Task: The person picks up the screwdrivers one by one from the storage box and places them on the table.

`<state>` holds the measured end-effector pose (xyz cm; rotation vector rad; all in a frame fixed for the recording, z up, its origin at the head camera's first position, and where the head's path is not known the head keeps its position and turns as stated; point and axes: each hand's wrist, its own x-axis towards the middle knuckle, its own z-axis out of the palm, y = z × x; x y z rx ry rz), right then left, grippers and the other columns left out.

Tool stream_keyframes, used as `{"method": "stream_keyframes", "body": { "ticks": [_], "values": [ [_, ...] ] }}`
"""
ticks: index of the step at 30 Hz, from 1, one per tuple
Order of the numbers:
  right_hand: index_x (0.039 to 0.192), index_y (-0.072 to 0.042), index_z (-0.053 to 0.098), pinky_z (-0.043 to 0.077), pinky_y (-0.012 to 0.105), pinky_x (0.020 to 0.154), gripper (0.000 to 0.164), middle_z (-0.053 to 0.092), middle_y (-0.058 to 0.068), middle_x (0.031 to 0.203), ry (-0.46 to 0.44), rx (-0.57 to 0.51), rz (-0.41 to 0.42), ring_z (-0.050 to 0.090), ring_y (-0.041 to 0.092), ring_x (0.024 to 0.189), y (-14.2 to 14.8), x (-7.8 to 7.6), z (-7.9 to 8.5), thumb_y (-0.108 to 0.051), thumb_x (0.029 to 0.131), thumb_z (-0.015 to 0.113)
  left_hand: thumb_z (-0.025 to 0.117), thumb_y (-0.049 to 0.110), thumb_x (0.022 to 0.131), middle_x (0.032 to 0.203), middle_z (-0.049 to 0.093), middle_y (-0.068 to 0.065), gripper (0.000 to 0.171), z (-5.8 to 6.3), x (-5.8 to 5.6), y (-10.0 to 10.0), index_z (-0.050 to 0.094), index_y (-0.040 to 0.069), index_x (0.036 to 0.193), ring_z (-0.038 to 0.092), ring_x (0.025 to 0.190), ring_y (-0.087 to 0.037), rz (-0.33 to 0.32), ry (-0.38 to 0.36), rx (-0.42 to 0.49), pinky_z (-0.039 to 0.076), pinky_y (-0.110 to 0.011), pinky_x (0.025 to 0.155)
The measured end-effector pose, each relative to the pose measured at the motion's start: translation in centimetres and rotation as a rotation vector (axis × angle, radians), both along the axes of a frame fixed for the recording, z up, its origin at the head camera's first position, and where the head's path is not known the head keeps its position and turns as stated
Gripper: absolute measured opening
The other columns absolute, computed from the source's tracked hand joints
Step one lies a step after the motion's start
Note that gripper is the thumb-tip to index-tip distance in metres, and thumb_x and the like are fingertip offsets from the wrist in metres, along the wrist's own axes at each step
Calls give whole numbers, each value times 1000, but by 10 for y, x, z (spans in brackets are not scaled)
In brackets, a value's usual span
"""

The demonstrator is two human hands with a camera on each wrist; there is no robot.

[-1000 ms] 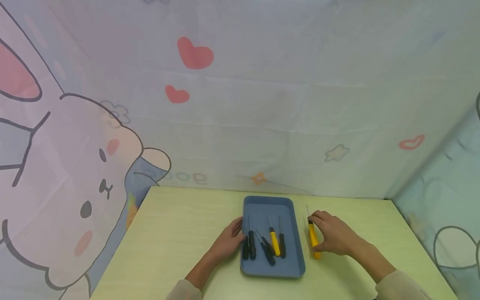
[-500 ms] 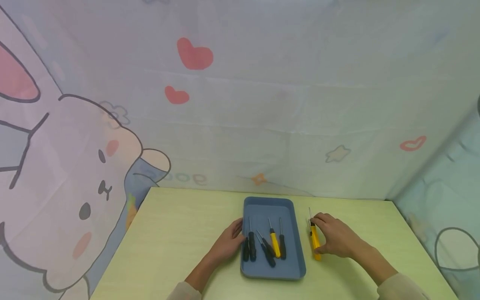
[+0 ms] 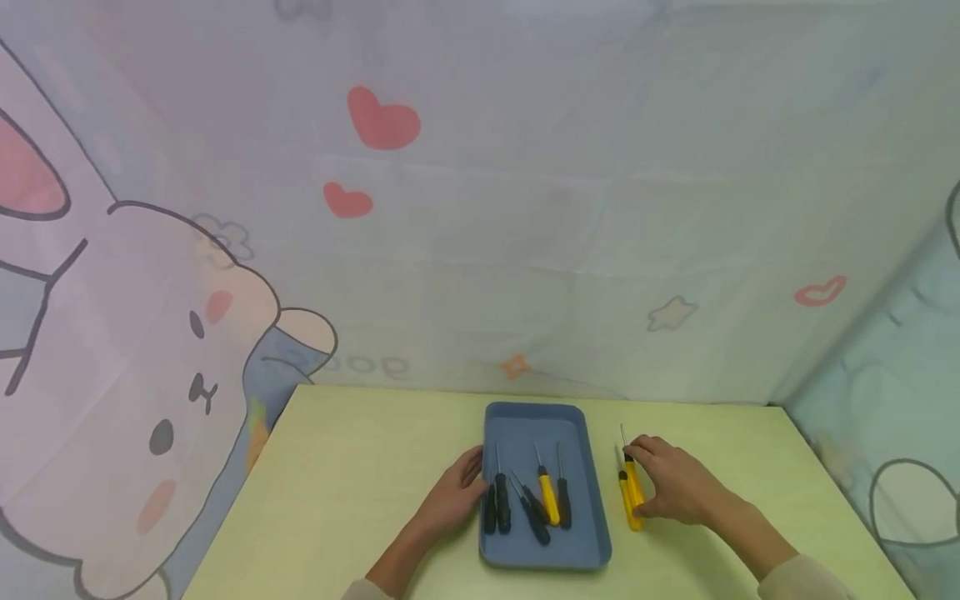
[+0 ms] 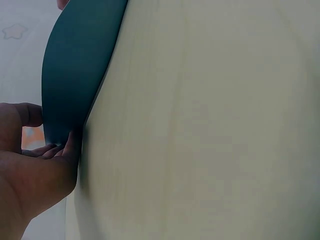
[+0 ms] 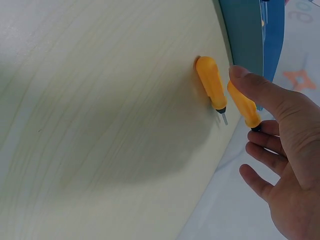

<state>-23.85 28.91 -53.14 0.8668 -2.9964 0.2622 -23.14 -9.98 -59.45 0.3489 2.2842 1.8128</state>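
Note:
My left hand [image 3: 452,495] holds the left side of a blue-grey tray [image 3: 546,557]; in the left wrist view, the thumb and fingers [image 4: 32,114] sit on either side of its wall [image 4: 75,75]. To the tray's right, my right hand [image 3: 678,482] pinches a yellow-handled screwdriver [image 5: 244,105] between thumb and fingers, its shaft pointing away from me. Right beside it, a second yellow-handled screwdriver [image 5: 211,82] lies on the table. Inside the tray lie several black-handled screwdrivers [image 3: 564,502] and one with a yellow handle [image 3: 549,500].
The pale yellow-green table [image 3: 375,450] ends at a cloth backdrop [image 3: 525,250] printed with hearts and a rabbit. Bare tabletop shows on both sides of the tray.
The pinched yellow screwdriver has shifted slightly right, apart from the other, which now shows separately at its left. My left hand stays on the tray. The head view has tilted up a little.

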Motion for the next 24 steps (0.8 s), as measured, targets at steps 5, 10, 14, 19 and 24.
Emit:
{"method": "stream_keyframes", "body": {
  "ticks": [5, 10, 14, 19, 24],
  "values": [
    [137, 5, 63, 57, 57, 96, 93, 63, 16, 133, -2, -2, 6, 61, 38, 120, 2, 1, -2, -42, 66, 101, 55, 9, 105, 167, 35, -26, 64, -1, 1, -1, 31, -6, 163, 34, 155, -41, 4, -16, -7, 27, -52, 127],
    [135, 5, 64, 58, 56, 94, 91, 63, 16, 130, 7, 1, 28, 63, 38, 115, 5, 1, -1, -41, 66, 101, 55, 9, 105, 167, 35, -26, 64, -2, 1, -1, 31, -7, 162, 34, 155, -42, 4, -9, -2, 28, -53, 126],
    [135, 4, 64, 58, 55, 95, 90, 63, 15, 131, -7, 8, 25, 64, 37, 114, 7, 2, -1, -41, 66, 101, 55, 10, 105, 167, 36, -25, 64, -2, 1, -1, 31, -5, 163, 35, 154, -41, 9, -10, -9, 28, -53, 126],
    [136, 3, 63, 58, 56, 96, 91, 62, 17, 133, -44, 18, 16, 64, 39, 116, 9, 1, -2, -43, 67, 100, 55, 9, 105, 167, 36, -25, 64, -2, 1, -1, 31, -5, 163, 35, 155, -41, 9, -11, -10, 28, -52, 126],
    [136, 3, 63, 58, 56, 96, 90, 62, 17, 133, -59, 9, 14, 64, 39, 117, 11, 1, -4, -43, 67, 100, 54, 9, 105, 167, 35, -25, 64, -2, 0, -1, 31, -5, 163, 34, 155, -41, 3, -9, -15, 28, -52, 127]
  ]
}}
